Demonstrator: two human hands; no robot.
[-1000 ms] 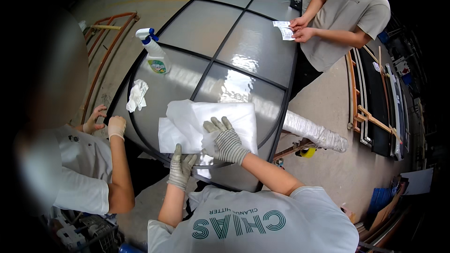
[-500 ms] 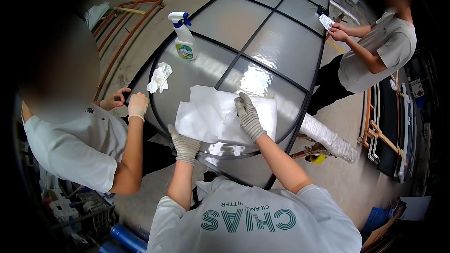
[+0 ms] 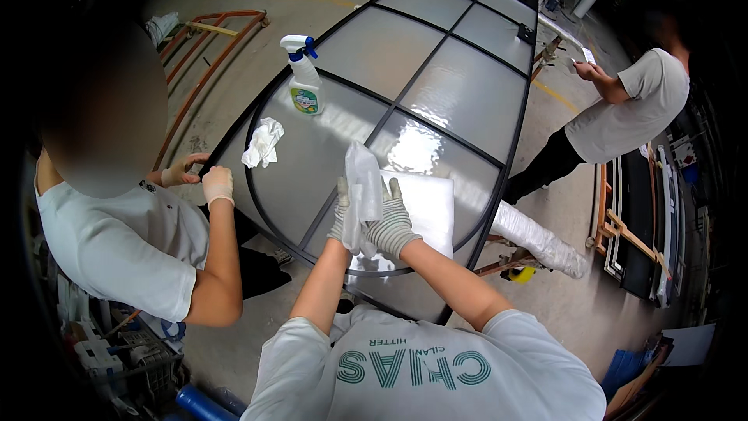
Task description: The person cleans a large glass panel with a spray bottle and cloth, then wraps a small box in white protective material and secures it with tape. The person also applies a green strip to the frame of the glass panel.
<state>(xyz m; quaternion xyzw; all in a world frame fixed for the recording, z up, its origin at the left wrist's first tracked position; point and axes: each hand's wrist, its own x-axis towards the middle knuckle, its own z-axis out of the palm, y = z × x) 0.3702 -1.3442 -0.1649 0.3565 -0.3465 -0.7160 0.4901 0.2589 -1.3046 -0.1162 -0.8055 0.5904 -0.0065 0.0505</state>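
Observation:
My left hand (image 3: 340,214) and my right hand (image 3: 393,226), both in striped pale gloves, press a folded white sheet (image 3: 361,187) between them, held upright above the glass. The sheet looks soft, like foam or cloth, and hides part of my left fingers. Another flat white sheet (image 3: 430,206) lies just right of my right hand. Beneath it is a large black-framed panel (image 3: 448,66) with frosted, reflective panes and a curved end near me. A spray bottle (image 3: 305,90) with a white and blue trigger stands on it, beside a crumpled white tissue (image 3: 264,142).
At the left, a gloved co-worker's hand (image 3: 217,185) is by the panel's edge; another person (image 3: 631,109) stands right, holding a pale object. A wrapped roll (image 3: 538,242) sticks out at the panel's right. An orange metal rack (image 3: 210,70) stands on the floor.
The wide white sheet under my hands is now folded upright between them, and my hands have come together. A flat sheet shows on the glass. The person on the right has stepped back.

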